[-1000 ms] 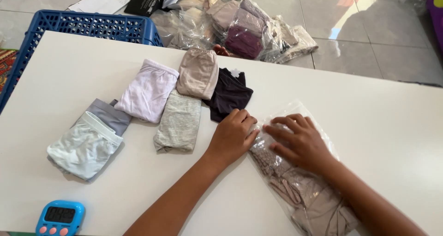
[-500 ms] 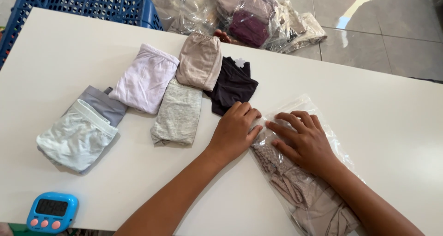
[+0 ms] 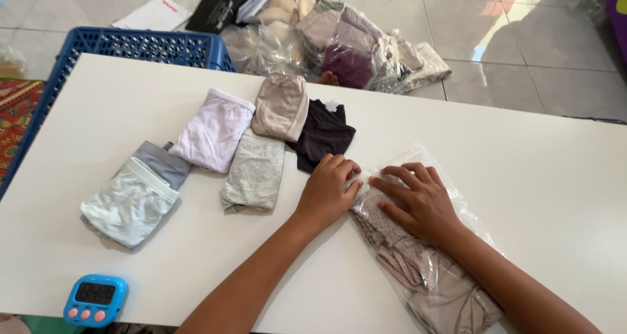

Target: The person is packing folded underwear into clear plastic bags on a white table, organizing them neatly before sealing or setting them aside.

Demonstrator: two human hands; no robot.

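A clear plastic bag (image 3: 424, 268) with a beige folded garment inside lies on the white table (image 3: 535, 170). My right hand (image 3: 418, 200) presses flat on the bag's upper part, fingers spread. My left hand (image 3: 326, 190) rests at the bag's left top corner, fingers curled on its edge. To the left lie folded underwear pieces: black (image 3: 323, 134), beige (image 3: 282, 106), grey (image 3: 253, 172), lilac (image 3: 214, 130), and pale blue (image 3: 129, 203) over a grey-blue one (image 3: 163, 163).
A blue digital timer (image 3: 95, 299) sits at the table's near left edge. Behind the table stand a blue plastic crate (image 3: 130, 45) and a heap of bagged garments (image 3: 339, 40) on the tiled floor, with papers and a black booklet (image 3: 215, 10) nearby.
Both hands stay pressed on the bag, with only small finger shifts. The view tilted up and then down again.
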